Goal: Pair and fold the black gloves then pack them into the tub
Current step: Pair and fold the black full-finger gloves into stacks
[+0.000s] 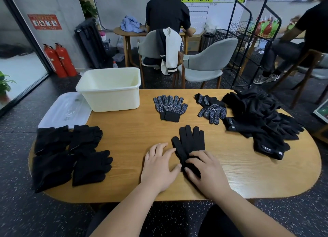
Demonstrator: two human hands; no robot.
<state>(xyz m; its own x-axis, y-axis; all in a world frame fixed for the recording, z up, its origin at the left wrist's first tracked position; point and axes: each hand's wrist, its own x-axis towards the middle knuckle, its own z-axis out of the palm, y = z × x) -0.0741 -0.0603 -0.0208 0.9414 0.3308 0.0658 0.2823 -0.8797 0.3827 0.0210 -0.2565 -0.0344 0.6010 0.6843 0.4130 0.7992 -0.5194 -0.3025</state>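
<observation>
The black glove (pixel 190 141) lies flat on the table (pixel 142 130) near its front edge, its cuff pressed under the flat right hand (pixel 204 171), the left hand (pixel 159 167) spread beside it (soft, light, floppy, I judge: best taken by the cuff).

Quantities: tub (pixel 115 98), one; clear lid (pixel 65 111), one; folded glove bundles (pixel 90 167), four; dotted-palm gloves (pixel 170 107), four; plain glove (pixel 191 141) at centre, one; unsorted glove heap (pixel 262 116), one (individual count indeterminable); fire extinguishers (pixel 60 59), two.

Flat black glove (pixel 190 141), cream tub (pixel 113 98)
</observation>
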